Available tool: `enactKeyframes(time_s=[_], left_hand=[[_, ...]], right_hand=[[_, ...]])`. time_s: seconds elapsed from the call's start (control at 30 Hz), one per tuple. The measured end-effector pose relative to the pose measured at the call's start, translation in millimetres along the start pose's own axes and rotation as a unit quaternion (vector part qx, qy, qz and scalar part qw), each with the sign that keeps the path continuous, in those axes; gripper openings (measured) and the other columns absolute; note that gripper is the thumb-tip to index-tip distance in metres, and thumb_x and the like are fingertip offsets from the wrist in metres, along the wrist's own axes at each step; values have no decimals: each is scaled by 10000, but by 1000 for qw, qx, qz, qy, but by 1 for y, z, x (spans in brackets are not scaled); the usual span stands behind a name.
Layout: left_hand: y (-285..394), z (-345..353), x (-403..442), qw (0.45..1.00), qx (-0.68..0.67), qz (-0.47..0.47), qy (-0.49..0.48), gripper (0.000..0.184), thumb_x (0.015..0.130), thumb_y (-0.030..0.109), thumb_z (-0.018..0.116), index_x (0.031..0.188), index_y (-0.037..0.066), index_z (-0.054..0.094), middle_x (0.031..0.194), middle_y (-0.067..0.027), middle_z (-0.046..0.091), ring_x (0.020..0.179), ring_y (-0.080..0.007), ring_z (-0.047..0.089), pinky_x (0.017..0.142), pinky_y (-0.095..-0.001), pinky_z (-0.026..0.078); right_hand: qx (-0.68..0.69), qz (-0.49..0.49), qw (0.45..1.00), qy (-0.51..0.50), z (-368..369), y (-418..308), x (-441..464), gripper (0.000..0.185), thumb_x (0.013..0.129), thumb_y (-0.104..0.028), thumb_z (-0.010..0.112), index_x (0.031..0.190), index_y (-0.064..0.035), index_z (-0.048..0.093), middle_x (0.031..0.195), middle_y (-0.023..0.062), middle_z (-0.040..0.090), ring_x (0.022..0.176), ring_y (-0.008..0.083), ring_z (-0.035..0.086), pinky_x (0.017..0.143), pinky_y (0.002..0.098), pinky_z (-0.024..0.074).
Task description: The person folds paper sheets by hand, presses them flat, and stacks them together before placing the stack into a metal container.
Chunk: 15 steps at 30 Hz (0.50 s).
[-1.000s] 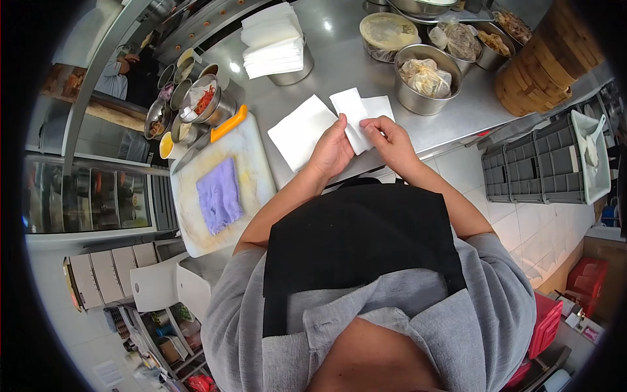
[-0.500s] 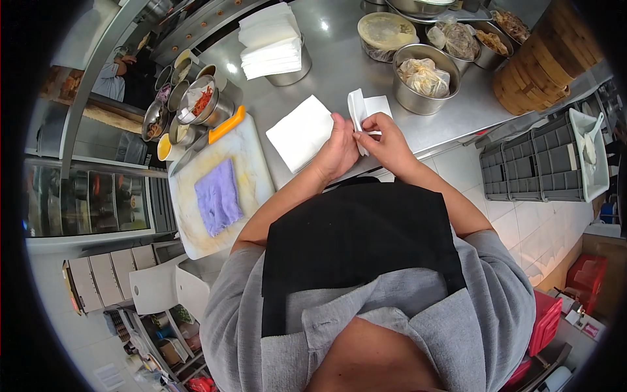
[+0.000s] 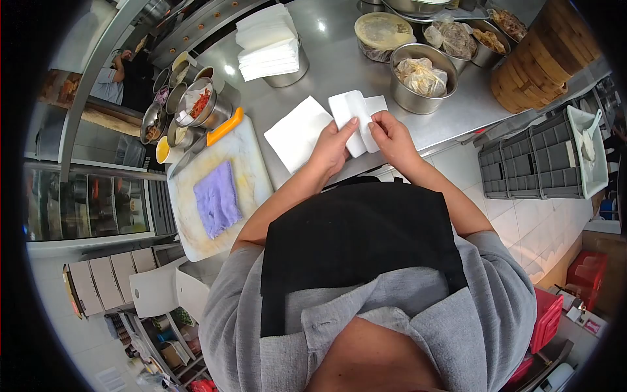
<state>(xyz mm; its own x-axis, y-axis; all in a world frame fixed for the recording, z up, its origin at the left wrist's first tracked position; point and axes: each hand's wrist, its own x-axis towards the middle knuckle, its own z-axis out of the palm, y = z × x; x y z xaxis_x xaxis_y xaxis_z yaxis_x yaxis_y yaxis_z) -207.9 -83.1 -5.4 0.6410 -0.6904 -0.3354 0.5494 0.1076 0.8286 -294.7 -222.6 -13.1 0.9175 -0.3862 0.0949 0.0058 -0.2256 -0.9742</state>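
My left hand [image 3: 330, 149] is closed on a folded white paper napkin [image 3: 349, 111], thumb lying across its front. My right hand [image 3: 394, 138] pinches the right edge of the same napkin, fingers curled. Another piece of white paper [image 3: 377, 103] shows just behind it; whether it is part of the held napkin I cannot tell. Beside my left hand a square of white napkins [image 3: 295, 130] lies flat on the steel counter [image 3: 339, 62]. Farther back, a tall pile of folded white napkins [image 3: 266, 49] rests on a round metal pot [image 3: 290, 77].
On the left, a cutting board [image 3: 251, 173] holds a purple cloth [image 3: 217, 201] and an orange-handled knife [image 3: 225, 126]. Metal bowls of food [image 3: 208, 108] stand beyond it. At right are a steel pot with a plastic bag [image 3: 418, 101], bamboo steamers [image 3: 532, 72] and grey crates [image 3: 529, 157].
The napkin has turned from nearly edge-on to showing its broad face. My left thumb has come over its front, and my right hand has shifted slightly right along its edge.
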Motion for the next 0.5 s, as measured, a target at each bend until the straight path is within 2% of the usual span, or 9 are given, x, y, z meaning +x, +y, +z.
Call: enactKeyframes(time_s=[0.1,0.17,0.3,0.43,0.5], left_hand=[[5,-14,6,993,-19,64,95,291,929,122,620,1185,-8,570,1128,-109,650,983,-191,634,870,-337,513],[15,-25,3,983,-10,135,121,276,932,123,612,1171,-14,584,1108,-111,662,989,-189,633,870,-328,507],[35,-56,-12,973,12,175,149,273,913,95,635,1159,-11,586,1086,-116,670,950,-179,645,852,-312,510],[46,-93,-23,962,35,181,200,268,898,82,656,1130,-27,577,1073,-124,669,921,-176,649,832,-306,515],[46,-115,-26,949,114,181,232,285,872,79,679,1090,-55,554,1036,-136,668,900,-189,649,811,-308,517]], right_hand=[[-14,-24,1000,9,-4,-12,6,119,942,-119,576,991,-10,563,793,1,568,740,58,490,657,225,426],[-22,-50,998,27,-9,-11,20,111,940,-114,578,970,-8,569,786,-1,565,732,55,483,650,227,425],[-46,-73,996,22,-5,-16,53,110,924,-109,594,929,0,581,766,-5,561,705,63,485,641,224,427],[-73,-41,995,-47,29,-16,88,187,866,-136,655,965,13,605,802,44,626,721,111,558,657,266,465],[-86,-3,993,-79,47,-12,98,218,831,-136,673,972,11,596,821,89,640,732,175,595,671,306,484]])
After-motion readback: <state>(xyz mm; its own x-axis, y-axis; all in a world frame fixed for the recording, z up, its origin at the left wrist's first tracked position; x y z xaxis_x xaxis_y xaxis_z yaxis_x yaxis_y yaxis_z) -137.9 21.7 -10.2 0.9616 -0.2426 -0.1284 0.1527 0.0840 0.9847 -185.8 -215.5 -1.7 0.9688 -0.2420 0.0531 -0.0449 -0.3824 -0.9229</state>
